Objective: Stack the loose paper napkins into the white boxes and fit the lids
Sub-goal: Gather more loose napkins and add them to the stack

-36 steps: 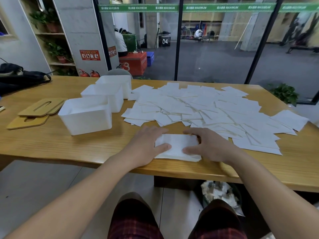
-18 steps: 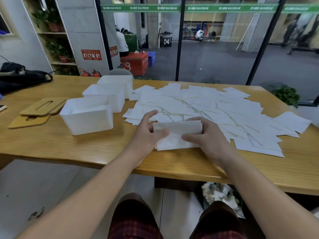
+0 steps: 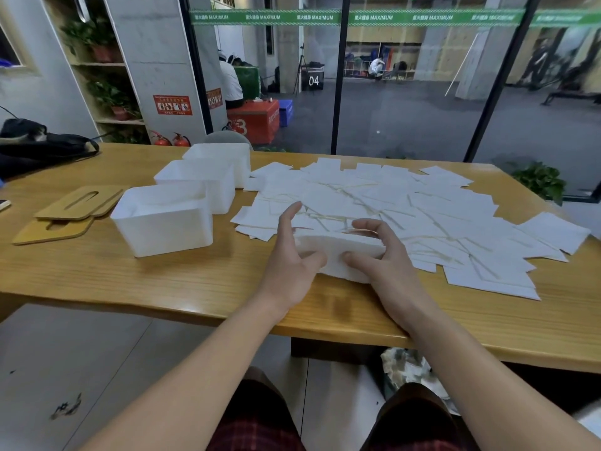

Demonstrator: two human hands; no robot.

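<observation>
A squared-up stack of white napkins [image 3: 338, 252] stands tilted on its long edge near the table's front. My left hand [image 3: 289, 258] grips its left end, thumb in front and fingers spread behind. My right hand [image 3: 380, 255] grips its right end, fingers curled over the top. Behind them, loose napkins [image 3: 406, 206] cover the middle and right of the wooden table [image 3: 130, 281]. Three open white boxes sit in a row to the left: the nearest box [image 3: 162, 222], the middle box [image 3: 198, 183] and the far box [image 3: 221, 157]. Wooden lids [image 3: 74, 206] with slots lie left of the boxes.
A black bag [image 3: 39, 148] lies at the table's far left corner, and a phone edge [image 3: 4, 205] shows at the left border. Glass wall panels stand behind the table. A bin with crumpled paper [image 3: 406, 369] sits under the table by my knees.
The napkin stack lay flat under both hands; both hands have lifted it and stood it on its edge, a little farther from the table's front edge.
</observation>
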